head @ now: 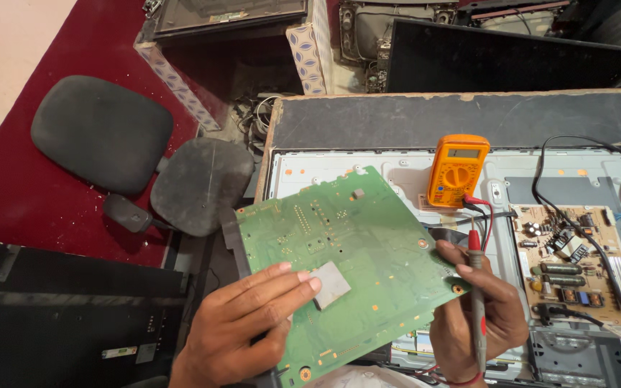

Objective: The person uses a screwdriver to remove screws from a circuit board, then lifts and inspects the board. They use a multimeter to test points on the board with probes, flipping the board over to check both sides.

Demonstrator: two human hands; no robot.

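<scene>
My left hand (242, 320) grips the near left edge of a large green circuit board (353, 244), fingers lying across it next to a grey square chip (330, 284). The board is lifted and tilted above a metal television back panel (397, 169). My right hand (479, 309) supports the board's right edge and also pinches a red multimeter probe (476, 287), held roughly upright. An orange multimeter (456, 170) lies on the panel just beyond, with red and black leads running from it toward my right hand.
A brown power supply board (576, 266) with capacitors and black cables sits at the right of the panel. A black office chair (138, 158) stands on red carpet to the left. Dark flat screens lie at the lower left (59, 316) and along the back (497, 57).
</scene>
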